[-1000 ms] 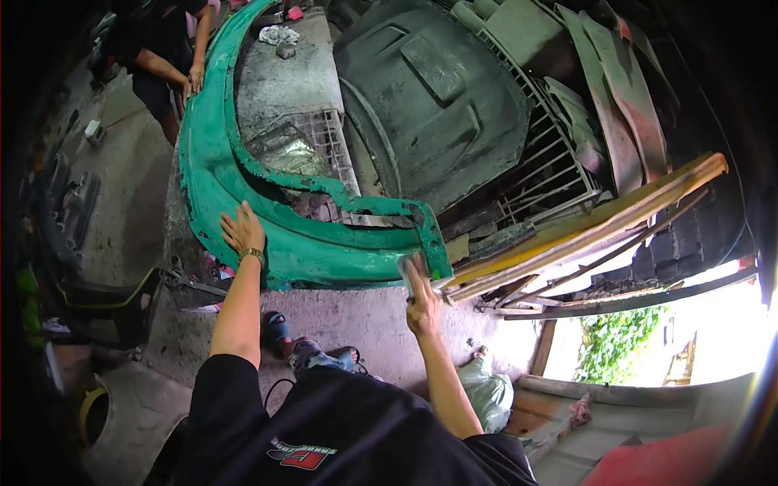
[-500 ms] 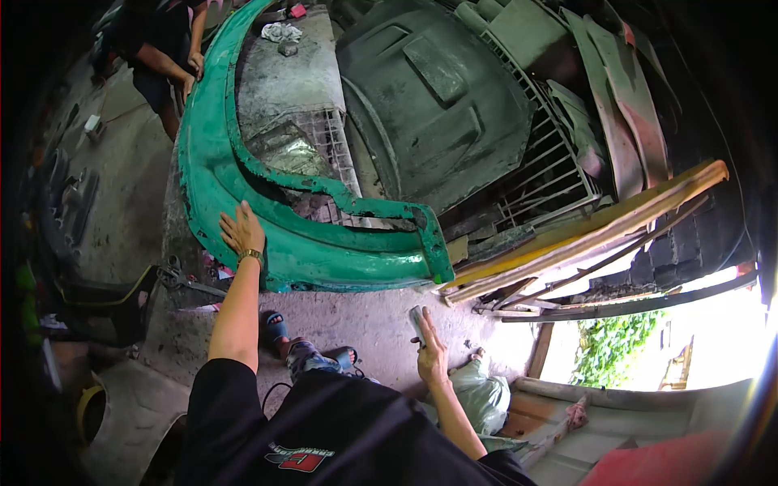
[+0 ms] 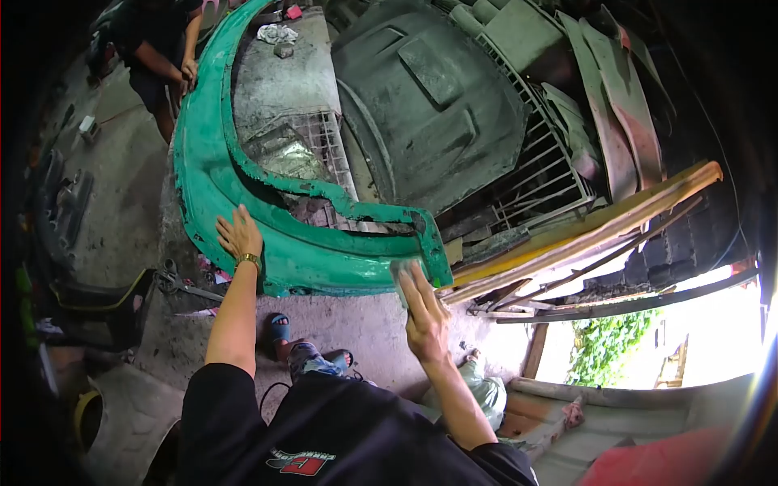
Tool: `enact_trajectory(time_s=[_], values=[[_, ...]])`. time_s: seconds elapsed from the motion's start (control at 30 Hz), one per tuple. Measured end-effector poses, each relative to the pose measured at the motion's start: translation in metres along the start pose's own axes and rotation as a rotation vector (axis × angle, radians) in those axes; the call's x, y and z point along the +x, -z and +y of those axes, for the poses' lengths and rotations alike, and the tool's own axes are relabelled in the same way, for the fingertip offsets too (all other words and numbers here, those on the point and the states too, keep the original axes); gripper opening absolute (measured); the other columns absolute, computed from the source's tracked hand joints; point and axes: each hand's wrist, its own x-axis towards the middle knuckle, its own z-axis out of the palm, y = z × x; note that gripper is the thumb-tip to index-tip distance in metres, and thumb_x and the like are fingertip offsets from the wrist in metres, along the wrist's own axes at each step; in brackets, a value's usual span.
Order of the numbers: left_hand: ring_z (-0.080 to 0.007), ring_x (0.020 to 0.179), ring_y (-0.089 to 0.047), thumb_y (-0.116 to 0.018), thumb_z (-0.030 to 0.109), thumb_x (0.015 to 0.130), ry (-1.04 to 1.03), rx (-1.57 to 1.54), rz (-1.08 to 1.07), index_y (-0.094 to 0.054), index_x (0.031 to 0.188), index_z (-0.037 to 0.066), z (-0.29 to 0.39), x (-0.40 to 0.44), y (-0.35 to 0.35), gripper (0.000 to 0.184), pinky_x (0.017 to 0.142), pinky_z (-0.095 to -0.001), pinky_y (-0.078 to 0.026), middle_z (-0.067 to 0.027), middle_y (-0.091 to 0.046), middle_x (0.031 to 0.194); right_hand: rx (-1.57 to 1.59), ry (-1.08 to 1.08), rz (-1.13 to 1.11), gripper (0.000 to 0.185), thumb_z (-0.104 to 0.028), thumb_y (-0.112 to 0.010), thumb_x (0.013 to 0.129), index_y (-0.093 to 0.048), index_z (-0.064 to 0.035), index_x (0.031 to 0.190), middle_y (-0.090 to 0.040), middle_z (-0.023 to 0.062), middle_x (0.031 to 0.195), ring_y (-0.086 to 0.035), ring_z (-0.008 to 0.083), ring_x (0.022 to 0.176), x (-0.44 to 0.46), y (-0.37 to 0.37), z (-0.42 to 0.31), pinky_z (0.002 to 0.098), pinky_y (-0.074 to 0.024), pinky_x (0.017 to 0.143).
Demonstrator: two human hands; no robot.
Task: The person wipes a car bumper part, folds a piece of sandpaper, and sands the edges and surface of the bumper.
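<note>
A long curved car bumper [image 3: 312, 257], painted green, spans the worktop. My left hand [image 3: 240, 233] lies flat on its near side, fingers stretched out, with a watch at the wrist. In my right hand [image 3: 423, 316] is a flat grey sanding block [image 3: 400, 272], pressed under the fingers at the bumper's lower right end. Most of the block is covered by the hand, and whether it touches the paint I cannot tell.
At the far left end another person [image 3: 158, 61] has their hands on the bumper. A dark hood [image 3: 433, 105] lies on a metal rack [image 3: 551, 174] behind. Yellow-edged long strips [image 3: 583, 235] jut out at right. A green sack [image 3: 482, 393] stands on the floor.
My right hand has moved up and left with the sanding block, from beside the bumper to its lower right end. My left hand stays flat on the bumper.
</note>
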Motion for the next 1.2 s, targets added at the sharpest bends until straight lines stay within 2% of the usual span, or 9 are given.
enact_trajectory(time_s=[0.07,0.13,0.3,0.33,0.4,0.67,0.93,1.13,1.2], values=[[-0.0328,0.144,-0.008,-0.018,0.056,0.097,-0.016,-0.005,0.011,-0.041,0.142,0.012,0.003,0.002,0.001,0.067,0.115,-0.0478,-0.004,-0.0179,-0.014,0.155,-0.064,-0.006,-0.034,0.065,0.011,-0.046,0.072,-0.049,-0.0116,0.133,-0.048,0.0095,0.139,-0.064,0.0287,0.101,-0.011,-0.017,0.022,0.0350,-0.0570,0.065],[-0.0328,0.144,-0.008,-0.018,0.056,0.097,-0.011,0.000,0.012,-0.041,0.141,0.012,0.007,-0.001,0.005,0.066,0.115,-0.0482,-0.004,-0.0184,-0.014,0.155,0.079,-0.211,-0.088,0.059,0.014,-0.042,0.074,-0.053,-0.0066,0.128,-0.048,0.0140,0.137,-0.056,0.0341,0.115,-0.035,-0.026,0.030,0.0381,-0.0515,0.088],[-0.0336,0.144,-0.009,-0.019,0.055,0.098,-0.002,-0.004,0.015,-0.042,0.141,0.011,-0.002,-0.001,-0.001,0.065,0.115,-0.0488,-0.004,-0.0187,-0.015,0.155,0.093,-0.425,-0.126,0.057,0.010,-0.039,0.081,-0.043,-0.0075,0.136,-0.051,0.0164,0.134,-0.054,0.0364,0.116,-0.004,-0.028,0.014,0.0427,-0.0477,0.092],[-0.0341,0.144,-0.009,-0.019,0.055,0.098,-0.017,0.000,0.016,-0.042,0.140,0.012,0.002,0.003,0.000,0.065,0.115,-0.0491,-0.004,-0.0189,-0.015,0.154,0.095,-0.428,-0.117,0.057,0.010,-0.039,0.081,-0.043,-0.0075,0.136,-0.051,0.0164,0.134,-0.054,0.0364,0.116,-0.007,-0.026,0.016,0.0427,-0.0477,0.092],[-0.0348,0.143,-0.009,-0.019,0.055,0.098,-0.016,-0.010,0.019,-0.043,0.140,0.012,0.004,0.002,0.002,0.065,0.115,-0.0494,-0.005,-0.0192,-0.015,0.154,-0.063,-0.292,-0.108,0.057,0.004,-0.046,0.081,-0.041,-0.0110,0.136,-0.048,0.0115,0.137,-0.065,0.0367,0.085,-0.019,-0.021,0.020,0.0418,-0.0544,0.062],[-0.0363,0.142,-0.012,-0.021,0.054,0.098,-0.004,-0.008,0.020,-0.043,0.140,0.012,0.007,0.004,0.003,0.063,0.114,-0.0503,-0.007,-0.0199,-0.017,0.154,0.021,-0.307,-0.045,0.049,0.002,-0.040,0.086,-0.043,-0.0110,0.133,-0.058,0.0189,0.122,-0.061,0.0408,0.095,-0.010,-0.017,0.014,0.0469,-0.0500,0.079],[-0.0337,0.144,-0.009,-0.020,0.055,0.098,0.005,-0.023,0.016,-0.040,0.142,0.011,0.003,0.004,-0.002,0.065,0.115,-0.0484,-0.005,-0.0190,-0.014,0.155,0.147,-0.606,-0.300,0.052,0.005,-0.044,0.083,-0.048,-0.0121,0.131,-0.059,0.0189,0.120,-0.061,0.0385,0.097,-0.016,0.016,-0.009,0.0438,-0.0519,0.078],[-0.0333,0.144,-0.007,-0.019,0.056,0.097,-0.003,-0.001,0.004,-0.039,0.142,0.011,0.003,0.002,0.001,0.067,0.115,-0.0488,-0.002,-0.0181,-0.013,0.155,0.013,-0.325,-0.129,0.061,0.011,-0.041,0.078,-0.046,-0.0113,0.134,-0.047,0.0114,0.139,-0.057,0.0335,0.113,-0.009,-0.024,0.013,0.0392,-0.0516,0.088],[-0.0333,0.144,-0.007,-0.020,0.056,0.097,0.003,-0.031,0.013,-0.040,0.142,0.011,0.007,0.001,0.003,0.066,0.115,-0.0492,-0.002,-0.0181,-0.013,0.155,-0.016,-0.203,-0.011,0.061,0.008,-0.044,0.078,-0.043,-0.0130,0.136,-0.044,0.0080,0.142,-0.062,0.0326,0.100,-0.031,-0.030,0.024,0.0385,-0.0558,0.068]])
